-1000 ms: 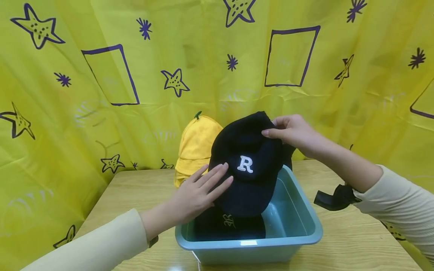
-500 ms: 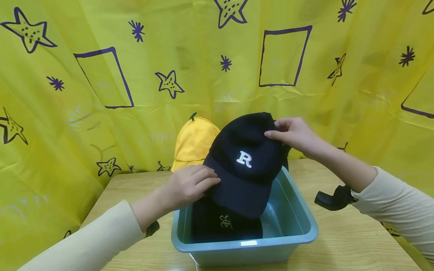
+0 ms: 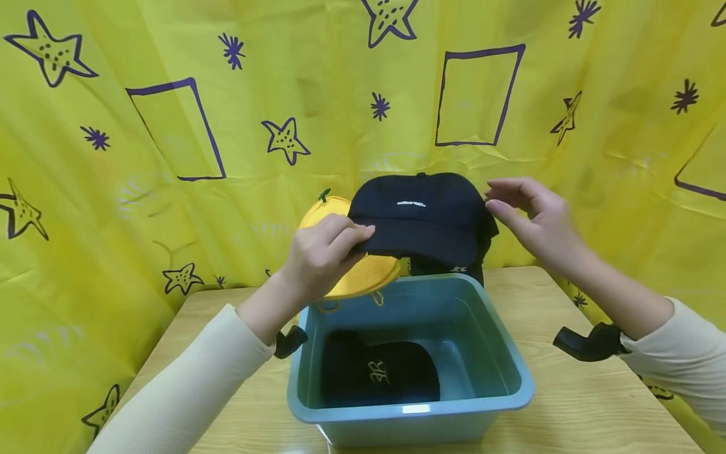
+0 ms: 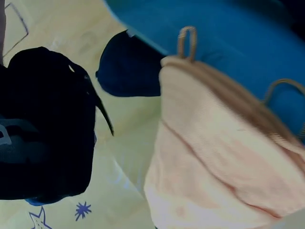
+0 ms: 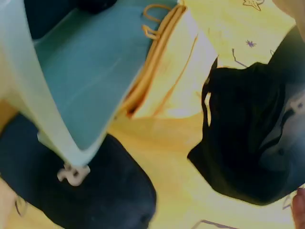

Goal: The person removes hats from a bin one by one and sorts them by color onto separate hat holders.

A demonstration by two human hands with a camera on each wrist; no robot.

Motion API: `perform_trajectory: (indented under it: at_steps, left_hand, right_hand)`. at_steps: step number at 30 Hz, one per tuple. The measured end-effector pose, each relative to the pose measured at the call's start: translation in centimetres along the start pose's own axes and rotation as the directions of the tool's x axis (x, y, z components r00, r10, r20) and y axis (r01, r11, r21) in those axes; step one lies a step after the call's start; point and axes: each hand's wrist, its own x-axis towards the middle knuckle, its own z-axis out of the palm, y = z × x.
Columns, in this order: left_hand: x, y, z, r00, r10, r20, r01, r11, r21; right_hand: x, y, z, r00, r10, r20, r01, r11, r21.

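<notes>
A black baseball cap (image 3: pixel 420 217) with a white letter is held up above the back of the blue-green plastic bin (image 3: pixel 524 384). My left hand (image 3: pixel 329 249) pinches its brim at the left corner. Beside the cap's right edge, my right hand (image 3: pixel 539 211) is raised with thumb and fingers spread apart and nothing between them. Inside the bin lies another black cap (image 3: pixel 377 378) with gold embroidered letters. A yellow hat (image 3: pixel 368 274) with a green stem leans at the bin's back left rim, partly hidden by my left hand; its fabric and cord loops (image 4: pixel 187 42) show in the left wrist view.
Behind the bin stands a further dark cap (image 5: pixel 95 195) with a white emblem, mostly hidden in the head view. The bin rests on a wooden table (image 3: pixel 578 403). A yellow curtain (image 3: pixel 340 75) with drawn stars hangs right behind the table.
My left hand first lay flat by the cap, then took its brim. The cap has risen out of the bin and tipped brim forward. My right hand has let go and moved right.
</notes>
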Motion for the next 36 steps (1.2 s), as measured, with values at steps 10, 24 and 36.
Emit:
perform_trajectory:
  at_steps: [10, 24, 36]
  left_hand:
    - [2.0, -1.8, 3.9, 0.999, -0.048, -0.025, 0.050, 0.994, 0.101]
    - [3.0, -3.8, 11.9, 0.990, -0.077, -0.118, 0.119, 0.904, 0.410]
    - [-0.4, -4.8, 16.3, 0.993, -0.079, 0.082, 0.034, 0.891, 0.453]
  right_hand:
    - [1.3, -1.8, 0.8, 0.749, -0.663, 0.013, 0.642, 0.720, -0.262]
    - [3.3, 3.8, 2.0, 0.786, -0.607, -0.119, 0.442, 0.685, -0.580]
    - [1.7, 10.4, 3.6, 0.818, -0.570, -0.078, 0.406, 0.667, -0.624]
